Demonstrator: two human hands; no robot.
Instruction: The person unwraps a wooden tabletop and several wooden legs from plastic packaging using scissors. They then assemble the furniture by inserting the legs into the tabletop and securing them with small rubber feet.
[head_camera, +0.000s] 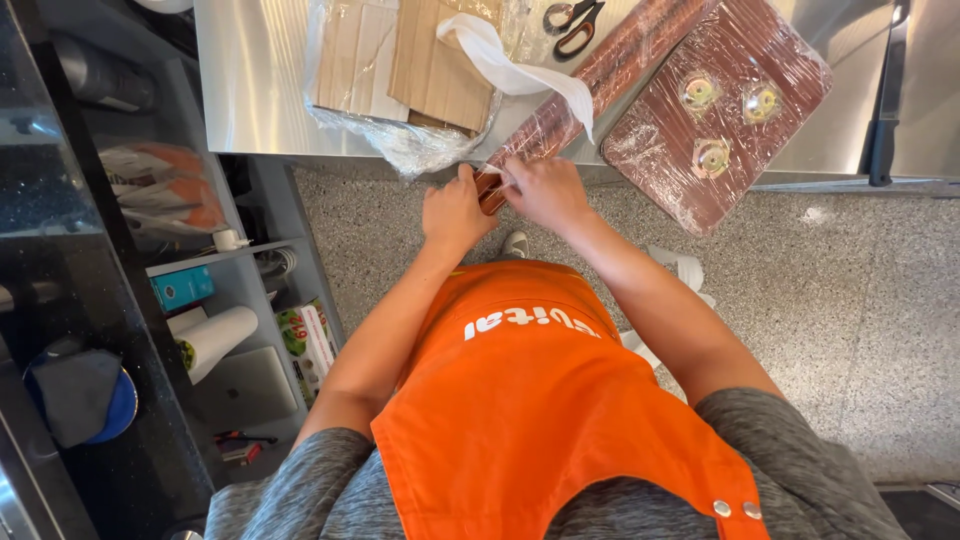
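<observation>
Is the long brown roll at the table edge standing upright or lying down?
Lying down. The long brown roll rests slantwise on the steel table, wrapped in clear film, with the left hand and right hand at its near end.

Teal box on shelf; green-red carton below.

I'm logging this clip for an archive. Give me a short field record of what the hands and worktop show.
Left hand: left hand gripping the near end of the wrapped brown roll
Right hand: right hand pinching the film at the same end
Beside roll: film-wrapped brown board with three round fittings
Also on steel worktop: scissors, cardboard in clear plastic
Clothing: orange apron
</observation>
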